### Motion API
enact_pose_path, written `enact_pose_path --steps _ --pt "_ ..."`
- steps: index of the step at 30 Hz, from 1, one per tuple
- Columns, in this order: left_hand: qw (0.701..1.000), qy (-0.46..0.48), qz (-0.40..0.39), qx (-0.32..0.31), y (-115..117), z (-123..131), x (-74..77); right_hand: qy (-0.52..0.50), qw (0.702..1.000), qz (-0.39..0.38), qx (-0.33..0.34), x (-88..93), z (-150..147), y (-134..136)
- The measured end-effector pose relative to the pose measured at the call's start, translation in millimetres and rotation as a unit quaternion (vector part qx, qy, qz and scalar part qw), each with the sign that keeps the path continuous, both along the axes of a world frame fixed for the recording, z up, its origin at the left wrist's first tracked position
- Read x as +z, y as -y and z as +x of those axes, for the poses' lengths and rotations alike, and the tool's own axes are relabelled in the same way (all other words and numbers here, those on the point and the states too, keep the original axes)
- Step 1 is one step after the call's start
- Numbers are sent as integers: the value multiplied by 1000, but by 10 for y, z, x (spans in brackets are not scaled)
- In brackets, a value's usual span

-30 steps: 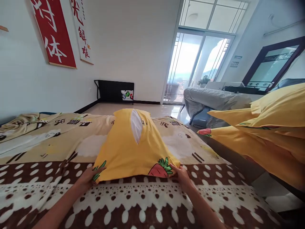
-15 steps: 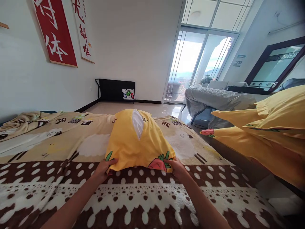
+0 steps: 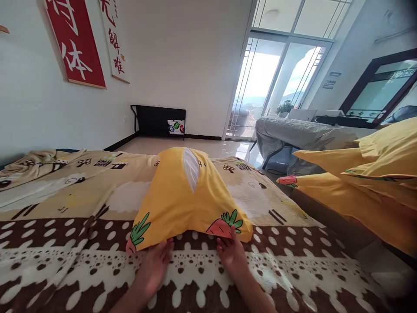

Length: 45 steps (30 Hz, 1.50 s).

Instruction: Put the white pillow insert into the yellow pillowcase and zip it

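A yellow cushion cover (image 3: pixel 169 204) printed with carrots lies on the blanket in front of me. White filling (image 3: pixel 191 169) shows through a long slit in its upper side. My left hand (image 3: pixel 155 265) is at the near edge, left of the middle, its fingers loosely stretched and its fingertips at the hem. At the right part of that edge is my right hand (image 3: pixel 233 256). Its thumb overlaps the carrot print, while the other fingers are loosely bent, apart from the thumb, just below the hem. Neither hand visibly grips the cloth.
A blanket (image 3: pixel 124 278) with sheep and brown dotted bands covers the surface beneath. More yellow cushions (image 3: pixel 342 200) are piled at the right. Behind them stands a table under grey plastic (image 3: pixel 293 132). A black panel (image 3: pixel 153 121) leans by the far wall, left of a sliding glass door (image 3: pixel 276 87).
Both hands have let go of the near corners and moved inward and toward me. The cover's near edge now lies flatter and wider, with both carrot prints showing more.
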<state>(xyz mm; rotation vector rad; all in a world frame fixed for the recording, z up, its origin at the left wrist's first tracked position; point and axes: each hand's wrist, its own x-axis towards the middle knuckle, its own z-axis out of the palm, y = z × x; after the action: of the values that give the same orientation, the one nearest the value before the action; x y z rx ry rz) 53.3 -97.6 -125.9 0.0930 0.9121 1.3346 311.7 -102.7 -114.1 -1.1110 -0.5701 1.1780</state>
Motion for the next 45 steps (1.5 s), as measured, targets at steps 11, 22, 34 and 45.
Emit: enact_pose_path --steps 11,22,34,45 --pt "985 -34 -24 168 -659 330 436 -59 980 -95 -162 118 -239 -541" --pt "989 6 13 146 -736 269 632 -108 987 -67 -101 135 -72 -340" --pt "974 -31 -7 226 -590 302 507 653 723 224 24 420 -329 56" --pt "988 0 44 150 -529 168 707 880 373 281 -85 66 -557 -747"
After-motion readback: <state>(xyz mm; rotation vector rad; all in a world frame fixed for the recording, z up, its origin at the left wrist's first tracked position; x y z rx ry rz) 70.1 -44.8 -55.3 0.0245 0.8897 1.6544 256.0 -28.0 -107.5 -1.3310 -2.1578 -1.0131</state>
